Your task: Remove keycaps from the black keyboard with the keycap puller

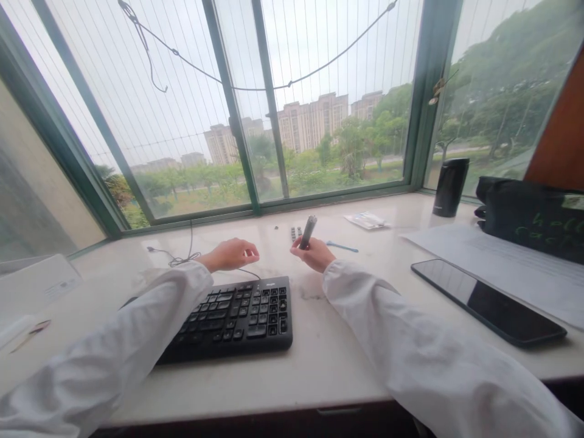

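A black keyboard [237, 316] lies on the white tabletop, partly hidden by my left sleeve. At its right end, several keycaps are off, leaving bare sockets. My left hand [230, 254] hovers behind the keyboard's back edge, fingers loosely curled, apart from the thumb, with nothing in them. My right hand [314, 252] is closed around a short dark grey stick-like tool [308, 230], held upright; its exact kind is unclear. Just behind that hand, small dark keycaps [293, 233] stand in short rows. A thin blue stick [342, 246] lies to its right.
A phone [488, 301] and paper sheets [502, 267] lie at right, before a black bag [529, 213] and a black tumbler [451, 187]. A small plastic packet [367, 220] sits near the window. A cable [182, 258] runs at left, near a white box [36, 283].
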A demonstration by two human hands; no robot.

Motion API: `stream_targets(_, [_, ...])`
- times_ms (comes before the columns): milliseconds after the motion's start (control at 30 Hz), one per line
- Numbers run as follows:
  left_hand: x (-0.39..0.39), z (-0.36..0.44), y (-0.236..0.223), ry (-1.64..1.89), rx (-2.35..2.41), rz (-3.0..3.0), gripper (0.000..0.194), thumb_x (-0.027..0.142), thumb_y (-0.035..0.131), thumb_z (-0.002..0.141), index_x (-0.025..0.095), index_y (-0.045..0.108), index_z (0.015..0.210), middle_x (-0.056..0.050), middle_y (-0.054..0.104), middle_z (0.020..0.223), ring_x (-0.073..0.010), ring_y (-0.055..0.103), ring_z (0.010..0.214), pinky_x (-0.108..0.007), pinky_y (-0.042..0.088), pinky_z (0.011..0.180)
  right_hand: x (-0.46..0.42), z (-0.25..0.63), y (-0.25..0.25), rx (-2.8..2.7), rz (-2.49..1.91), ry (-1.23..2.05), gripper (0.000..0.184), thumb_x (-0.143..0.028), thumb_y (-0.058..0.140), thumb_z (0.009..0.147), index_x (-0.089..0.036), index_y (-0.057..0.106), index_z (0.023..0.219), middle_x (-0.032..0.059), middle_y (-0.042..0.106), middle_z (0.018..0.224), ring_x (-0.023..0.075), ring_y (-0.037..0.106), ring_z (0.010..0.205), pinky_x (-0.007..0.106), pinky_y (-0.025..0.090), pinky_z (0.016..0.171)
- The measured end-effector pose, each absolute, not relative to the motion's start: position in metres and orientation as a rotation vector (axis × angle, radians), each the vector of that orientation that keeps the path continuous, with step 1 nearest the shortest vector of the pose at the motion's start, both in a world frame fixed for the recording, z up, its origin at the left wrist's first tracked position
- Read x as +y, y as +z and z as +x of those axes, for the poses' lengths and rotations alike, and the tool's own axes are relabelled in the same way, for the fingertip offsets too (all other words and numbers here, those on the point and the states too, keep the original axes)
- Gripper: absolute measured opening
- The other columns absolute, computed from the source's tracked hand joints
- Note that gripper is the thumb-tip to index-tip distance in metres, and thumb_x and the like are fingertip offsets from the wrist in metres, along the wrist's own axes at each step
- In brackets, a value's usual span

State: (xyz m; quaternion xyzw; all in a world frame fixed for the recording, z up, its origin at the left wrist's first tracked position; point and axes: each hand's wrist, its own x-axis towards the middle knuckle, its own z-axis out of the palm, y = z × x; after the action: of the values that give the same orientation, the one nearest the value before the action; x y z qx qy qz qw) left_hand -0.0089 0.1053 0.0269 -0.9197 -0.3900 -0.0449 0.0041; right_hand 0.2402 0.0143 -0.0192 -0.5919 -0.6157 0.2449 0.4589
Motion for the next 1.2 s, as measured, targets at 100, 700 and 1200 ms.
stream_targets(100, [0.148, 0.017, 0.031, -0.034, -1.261, -2.812, 0.025, 0.046, 0.060, 0.085, 0.027, 0.074, 0.095, -0.001, 0.073, 0.093, -0.0172, 0.065, 0.082, -0.028, 0.048, 0.077, 0.016, 0.239, -0.023, -1.468, -1.455, 0.543, 0.009, -0.016, 0.063, 0.071, -0.020, 0.066, 0.080, -0.0004, 0.062, 0.072, 0.0162, 0.060, 0.073, 0.029, 0.045, 0.073])
stream_targets(700, [0.296, 0.101, -0.041, -0.263, -1.358, -2.705, 0.031, 0.034, 0.056, 0.095, 0.016, 0.058, 0.119, -0.010, 0.059, 0.121, -0.0207, 0.060, 0.104, -0.042, 0.053, 0.089, 0.016, 0.232, -0.035, -1.617, -1.122, 0.334, 0.011, -0.011, 0.059, 0.069, -0.019, 0.065, 0.073, -0.0009, 0.060, 0.072, 0.0142, 0.054, 0.070, 0.026, 0.043, 0.072])
stream_targets(1200, [0.297, 0.090, -0.034, -0.635, -1.365, -2.912, 0.029, 0.034, 0.056, 0.095, 0.015, 0.059, 0.117, -0.009, 0.061, 0.118, -0.0202, 0.061, 0.102, -0.041, 0.053, 0.088, 0.016, 0.232, -0.035, -1.608, -1.158, 0.319, 0.012, -0.011, 0.056, 0.068, -0.020, 0.064, 0.071, 0.0005, 0.061, 0.073, 0.0158, 0.057, 0.074, 0.027, 0.045, 0.073])
